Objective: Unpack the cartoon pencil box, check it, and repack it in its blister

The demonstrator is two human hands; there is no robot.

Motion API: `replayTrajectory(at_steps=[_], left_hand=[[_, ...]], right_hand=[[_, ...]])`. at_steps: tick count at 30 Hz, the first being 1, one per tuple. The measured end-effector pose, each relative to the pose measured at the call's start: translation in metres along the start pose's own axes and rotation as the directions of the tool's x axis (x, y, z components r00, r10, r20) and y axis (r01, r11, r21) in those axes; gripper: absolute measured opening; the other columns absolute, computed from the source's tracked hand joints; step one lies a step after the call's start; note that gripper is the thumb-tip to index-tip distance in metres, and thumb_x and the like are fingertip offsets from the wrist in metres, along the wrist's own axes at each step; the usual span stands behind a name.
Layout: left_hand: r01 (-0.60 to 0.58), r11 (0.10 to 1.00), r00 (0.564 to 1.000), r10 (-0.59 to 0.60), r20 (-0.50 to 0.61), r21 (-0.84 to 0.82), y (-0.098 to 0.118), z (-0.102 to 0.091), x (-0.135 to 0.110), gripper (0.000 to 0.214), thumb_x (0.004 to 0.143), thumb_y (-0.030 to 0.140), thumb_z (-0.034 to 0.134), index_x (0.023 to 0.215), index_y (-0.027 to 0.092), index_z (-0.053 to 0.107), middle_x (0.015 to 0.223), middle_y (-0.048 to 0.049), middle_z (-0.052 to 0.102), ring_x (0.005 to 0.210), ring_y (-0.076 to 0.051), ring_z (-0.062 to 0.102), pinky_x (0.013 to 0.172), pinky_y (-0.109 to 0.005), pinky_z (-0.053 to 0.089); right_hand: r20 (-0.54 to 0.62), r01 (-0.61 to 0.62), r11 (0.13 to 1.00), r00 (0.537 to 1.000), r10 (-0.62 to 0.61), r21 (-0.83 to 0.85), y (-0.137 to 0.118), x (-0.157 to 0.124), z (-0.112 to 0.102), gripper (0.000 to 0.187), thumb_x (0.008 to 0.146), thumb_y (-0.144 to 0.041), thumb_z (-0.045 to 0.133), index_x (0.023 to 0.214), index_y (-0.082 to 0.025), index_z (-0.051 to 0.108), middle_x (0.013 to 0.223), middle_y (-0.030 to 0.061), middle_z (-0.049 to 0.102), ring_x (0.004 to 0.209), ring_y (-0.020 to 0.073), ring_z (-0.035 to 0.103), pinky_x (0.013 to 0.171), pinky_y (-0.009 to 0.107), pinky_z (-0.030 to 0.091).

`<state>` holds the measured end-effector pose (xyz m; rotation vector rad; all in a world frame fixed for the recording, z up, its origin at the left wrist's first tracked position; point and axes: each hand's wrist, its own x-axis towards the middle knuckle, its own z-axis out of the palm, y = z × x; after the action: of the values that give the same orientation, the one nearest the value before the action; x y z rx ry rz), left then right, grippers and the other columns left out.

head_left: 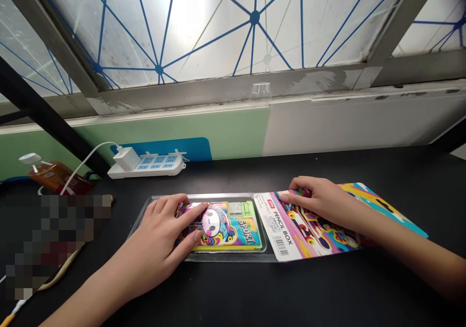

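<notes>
A colourful pencil box point(233, 225) with a panda picture, the word SPORT and green end parts lies in a clear plastic tray point(267, 256). My left hand point(163, 232) grips the left part of the box, thumb toward its front edge and index finger along the back. To the right, overlapping the tray's end, is a bright printed cardboard card point(278, 230) marked PENCIL BOX, with a barcode. My right hand point(320, 198) holds this card near its back edge, thumb on the printed face. Some of its fingertips are hidden.
A white power strip point(163, 167) with a plugged-in white charger point(126, 158) stands at the back of the black table point(233, 288). Further left lies a drink bottle point(54, 171) near a blurred-out item point(54, 239). A clear cup point(261, 90) is on the window ledge.
</notes>
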<state>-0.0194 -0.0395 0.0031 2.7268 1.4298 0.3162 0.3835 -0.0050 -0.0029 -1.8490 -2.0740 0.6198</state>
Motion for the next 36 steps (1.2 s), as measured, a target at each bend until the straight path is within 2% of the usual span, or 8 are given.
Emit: replayTrajectory(at_steps=[4,12,19,26,29,32,34,36], left_hand=[[-0.003,1.0,1.0,0.003,0.008,0.0,0.002,-0.001,0.0,0.047,0.111,0.05,0.045,0.156,0.04,0.057,0.142,-0.0117,0.055,0.13,-0.037,0.052,0.107,-0.059,0.046],[0.007,0.999,1.0,-0.007,0.0,-0.035,-0.003,0.003,-0.003,0.048,0.11,0.051,0.049,0.157,0.047,0.052,0.143,-0.0094,0.053,0.131,-0.038,0.05,0.109,-0.06,0.044],[0.055,0.996,0.998,-0.053,0.017,-0.075,0.002,0.002,-0.001,0.047,0.109,0.051,0.05,0.156,0.047,0.055,0.143,-0.0101,0.053,0.131,-0.039,0.05,0.11,-0.062,0.045],[0.079,0.972,0.997,-0.079,0.01,-0.221,0.021,0.001,0.007,0.05,0.104,0.055,0.059,0.15,0.036,0.063,0.147,-0.0127,0.054,0.136,-0.041,0.049,0.114,-0.063,0.045],[0.054,0.912,0.998,-0.062,-0.007,-0.408,0.032,-0.001,0.009,0.044,0.105,0.051,0.06,0.145,0.034,0.067,0.148,-0.011,0.058,0.137,-0.038,0.052,0.114,-0.057,0.047],[0.012,0.767,0.991,-0.093,-0.093,-0.641,0.036,-0.007,0.008,0.034,0.108,0.047,0.055,0.132,0.031,0.073,0.144,-0.0101,0.063,0.134,-0.034,0.058,0.113,-0.049,0.05],[0.007,0.7,0.962,-0.199,-0.186,-0.714,0.03,-0.012,0.008,0.031,0.108,0.045,0.053,0.123,0.028,0.075,0.143,-0.0093,0.064,0.137,-0.033,0.058,0.117,-0.049,0.047],[0.056,0.673,0.901,-0.352,-0.252,-0.738,0.018,-0.017,0.009,0.031,0.106,0.046,0.056,0.127,0.03,0.072,0.15,-0.0078,0.061,0.147,-0.034,0.049,0.126,-0.053,0.036]], right_hand=[[-0.009,-0.034,0.999,0.999,0.034,-0.01,0.002,-0.001,-0.003,0.06,0.088,-0.086,0.056,0.084,-0.028,0.071,0.079,0.0015,0.073,0.069,0.0216,0.063,0.059,0.032,0.042],[-0.133,0.066,0.997,0.989,-0.07,-0.033,0.004,0.004,-0.016,0.067,0.079,-0.093,0.056,0.078,-0.028,0.073,0.082,0.0061,0.074,0.07,0.0242,0.062,0.06,0.036,0.043],[-0.093,-0.022,1.0,0.995,0.024,0.017,-0.002,0.0,0.0,0.058,0.085,-0.085,0.059,0.082,-0.028,0.072,0.079,0.0041,0.075,0.068,0.0233,0.065,0.057,0.035,0.044],[-0.09,-0.135,0.987,0.986,0.143,0.086,-0.02,-0.003,0.005,0.062,0.08,-0.089,0.06,0.079,-0.028,0.069,0.065,0.0015,0.069,0.059,0.0222,0.06,0.052,0.034,0.04],[-0.113,-0.112,0.99,0.986,0.121,0.084,-0.032,-0.002,0.01,0.061,0.081,-0.087,0.06,0.079,-0.027,0.07,0.065,0.0018,0.07,0.059,0.0225,0.061,0.053,0.034,0.041],[-0.125,-0.051,0.998,0.991,0.056,0.047,-0.041,0.001,0.017,0.059,0.084,-0.085,0.057,0.078,-0.028,0.07,0.071,0.003,0.074,0.064,0.0241,0.065,0.057,0.035,0.045],[-0.108,-0.033,0.999,0.993,0.037,0.04,-0.044,0.002,0.019,0.06,0.086,-0.086,0.056,0.078,-0.028,0.07,0.074,0.0032,0.075,0.066,0.0246,0.066,0.058,0.035,0.046],[-0.088,-0.045,0.998,0.995,0.047,0.033,-0.043,0.003,0.019,0.061,0.086,-0.087,0.054,0.079,-0.028,0.07,0.074,0.0033,0.075,0.067,0.025,0.066,0.058,0.035,0.046]])
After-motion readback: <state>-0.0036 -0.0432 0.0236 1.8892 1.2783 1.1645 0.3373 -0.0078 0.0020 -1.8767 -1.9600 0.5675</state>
